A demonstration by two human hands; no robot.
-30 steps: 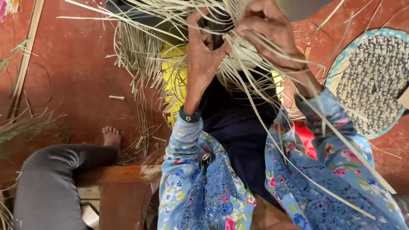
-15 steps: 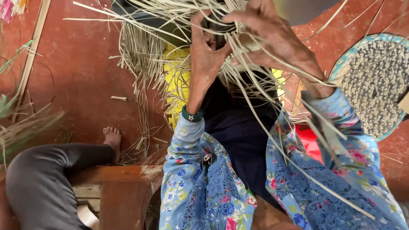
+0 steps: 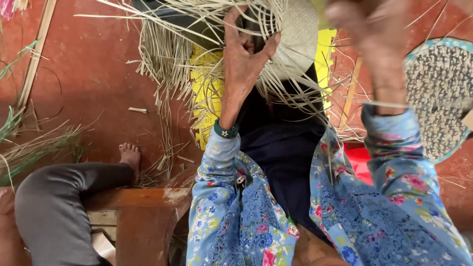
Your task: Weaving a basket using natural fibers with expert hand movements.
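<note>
1. Here, a half-woven pale straw basket [image 3: 295,39] with a tight rounded weave and long loose flat strands sits raised above the lap.
2. The left hand [image 3: 244,54], fingers upright, grips the strands at its rim.
3. The right hand [image 3: 369,29] is blurred, lifted beside it; its grip cannot be told.
4. A flat round woven mat [image 3: 438,93] lies on the red floor [image 3: 88,74].

Right hand [image 3: 379,34] is motion-blurred, so its fingers & grip can't be made out. Woven straw piece [image 3: 295,42] runs off the top edge; its upper part isn't visible. Left hand [image 3: 244,56] fingertips vanish among loose strands. Round woven mat [image 3: 438,93] is cut by the right edge. Another person's grey-trousered leg [image 3: 54,212] is cropped at left & bottom.
</note>
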